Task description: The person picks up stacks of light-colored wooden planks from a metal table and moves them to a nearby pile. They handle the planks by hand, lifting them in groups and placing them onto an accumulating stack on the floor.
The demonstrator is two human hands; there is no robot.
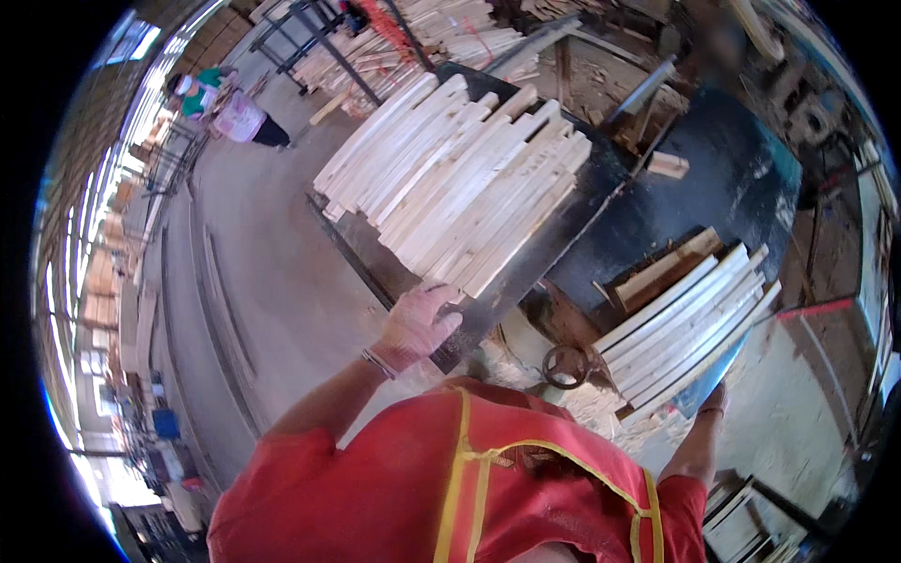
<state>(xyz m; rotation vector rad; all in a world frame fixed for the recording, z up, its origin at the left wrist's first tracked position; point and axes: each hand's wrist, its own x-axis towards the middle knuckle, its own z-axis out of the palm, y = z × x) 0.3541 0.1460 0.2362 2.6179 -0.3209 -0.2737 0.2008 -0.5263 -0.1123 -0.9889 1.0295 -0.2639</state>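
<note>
My left hand (413,327), in a pale glove, is at the near ends of a wide row of light wooden strips (460,178). Its thumb stands apart from the fingers, which reach to the strip ends. The strips lie side by side on a dark machine table (601,220), their ends uneven. On my right, my other hand (717,399) is low beside the near end of a smaller group of wooden strips (690,328). Its fingers are mostly hidden, so any grip is unclear.
A small wood block (668,166) rests on the dark table. A round handwheel (566,366) juts out below its near edge, above sawdust. Far left, another person (239,117) stands on the concrete floor (258,225). Piled timber (450,33) lies beyond the table.
</note>
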